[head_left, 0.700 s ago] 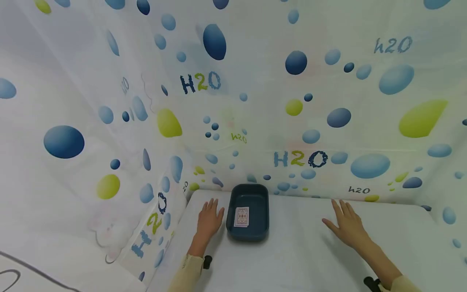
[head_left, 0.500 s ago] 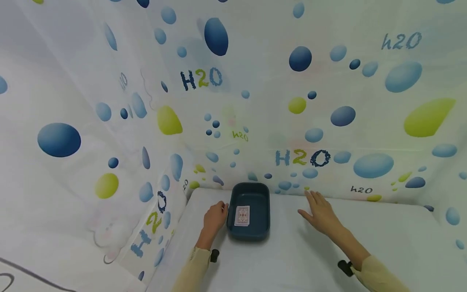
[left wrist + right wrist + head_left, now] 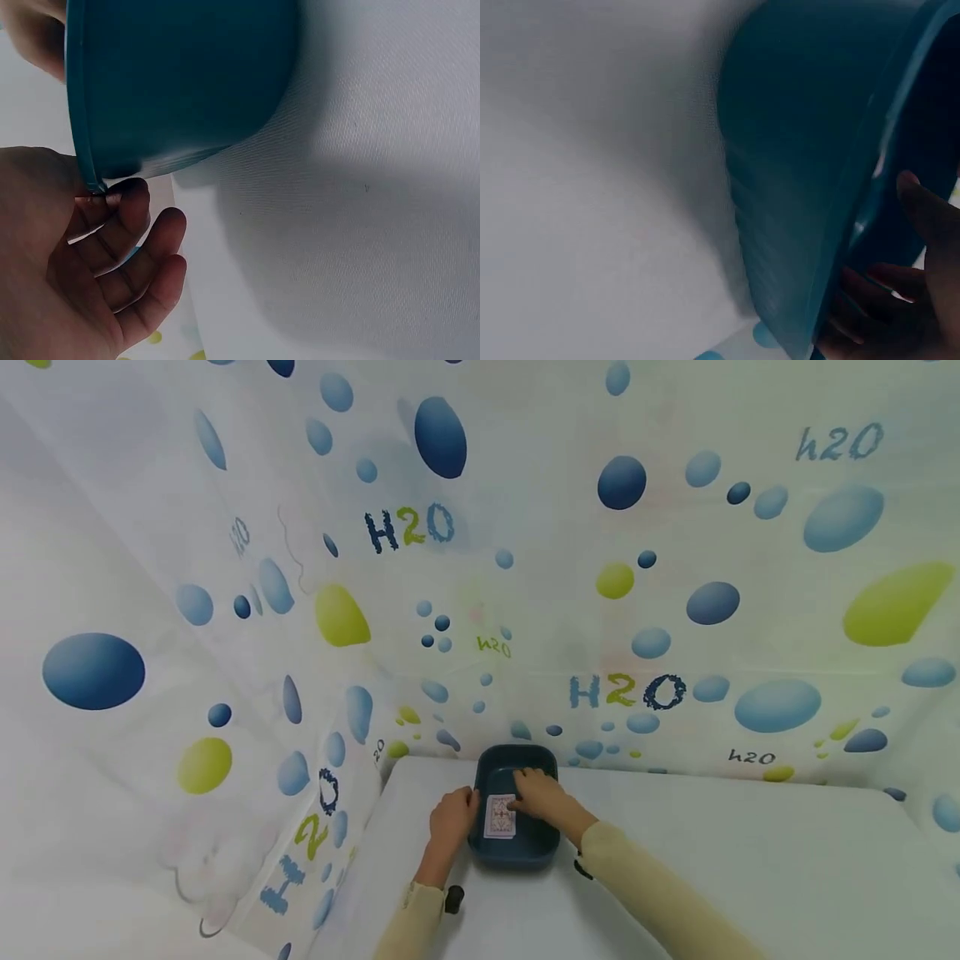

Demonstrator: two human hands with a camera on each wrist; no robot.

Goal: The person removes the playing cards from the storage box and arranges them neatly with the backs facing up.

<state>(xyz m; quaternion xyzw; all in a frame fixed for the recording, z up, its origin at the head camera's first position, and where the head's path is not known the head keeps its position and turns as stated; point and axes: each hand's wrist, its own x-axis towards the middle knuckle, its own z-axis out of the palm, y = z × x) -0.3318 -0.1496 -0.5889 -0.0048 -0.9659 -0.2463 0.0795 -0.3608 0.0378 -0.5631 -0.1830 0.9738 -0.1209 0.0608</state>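
A dark teal plastic tub [image 3: 513,862] stands on the white table against the back wall. Inside it, toward the left, lies a deck of playing cards [image 3: 498,823] with a red patterned back facing up. My left hand [image 3: 453,817] pinches the tub's left rim between thumb and index finger; in the left wrist view the other fingers of the left hand [image 3: 97,262] curl loosely below the rim. Over the tub's right rim reaches my right hand [image 3: 542,795], its thumb at the deck's edge. The right hand's fingers [image 3: 877,296] bend slightly inside the tub, apparently holding nothing.
A white cloth [image 3: 675,843] covers the table. White curtains [image 3: 540,635] with blue and green drops and "H2O" lettering hang behind and at the sides. Small black devices are strapped at both wrists [image 3: 454,899].
My right hand has swung left from the table's right side into the tub. My left hand has moved right and taken hold of the tub's rim. The deck stays in the tub.
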